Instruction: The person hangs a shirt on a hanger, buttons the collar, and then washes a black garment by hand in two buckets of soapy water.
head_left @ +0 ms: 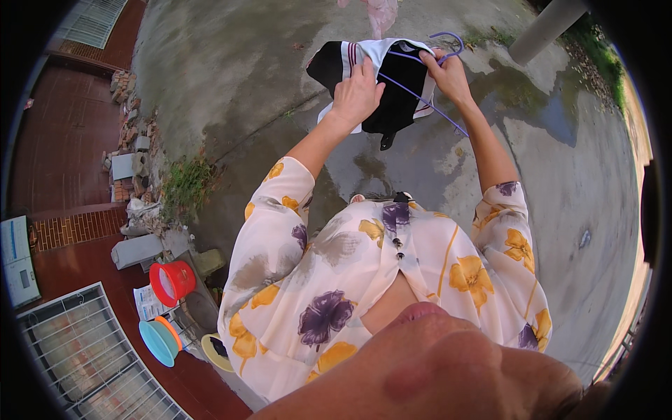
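Observation:
I hold a black garment with white panels and dark red stripes (395, 94) out in front of me, over the wet ground. My left hand (358, 94) has its fingers closed on the white striped part. Thumb and fingers of my right hand (446, 73) grip the garment's white edge together with a purple clothes hanger (458, 127). The hanger's hook rises beyond the right hand. One side of the hanger lies across the black cloth, and its lower end sticks out at the right; the cloth hides part of it.
Something pink and thin (381, 15) hangs at the far edge. A grey post (546, 33) stands far right. To my left lie stacked bricks (126, 91), a weed clump (185, 185), a red bucket (183, 278), a turquoise basin (159, 344) and a barred window (105, 357). Puddles cover parts of the concrete.

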`<state>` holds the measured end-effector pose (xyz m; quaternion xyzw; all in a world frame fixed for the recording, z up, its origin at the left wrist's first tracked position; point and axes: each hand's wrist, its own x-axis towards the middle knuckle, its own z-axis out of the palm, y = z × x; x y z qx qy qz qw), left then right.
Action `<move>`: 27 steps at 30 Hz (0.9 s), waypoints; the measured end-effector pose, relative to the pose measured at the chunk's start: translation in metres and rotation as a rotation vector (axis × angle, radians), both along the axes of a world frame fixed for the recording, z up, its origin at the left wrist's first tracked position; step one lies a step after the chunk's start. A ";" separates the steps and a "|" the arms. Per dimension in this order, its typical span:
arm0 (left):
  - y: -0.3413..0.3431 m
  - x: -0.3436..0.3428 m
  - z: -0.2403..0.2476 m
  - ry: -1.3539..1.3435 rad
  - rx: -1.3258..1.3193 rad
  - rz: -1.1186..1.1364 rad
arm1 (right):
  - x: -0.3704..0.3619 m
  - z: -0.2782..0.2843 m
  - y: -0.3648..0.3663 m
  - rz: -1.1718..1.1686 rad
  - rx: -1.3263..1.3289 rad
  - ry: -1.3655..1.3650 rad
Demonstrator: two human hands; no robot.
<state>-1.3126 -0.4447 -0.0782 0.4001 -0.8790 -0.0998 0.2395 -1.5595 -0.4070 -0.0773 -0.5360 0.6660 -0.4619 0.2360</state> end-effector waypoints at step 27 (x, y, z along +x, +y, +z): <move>-0.064 0.065 0.053 -0.388 -0.123 -0.202 | 0.011 0.000 0.002 0.150 0.046 0.021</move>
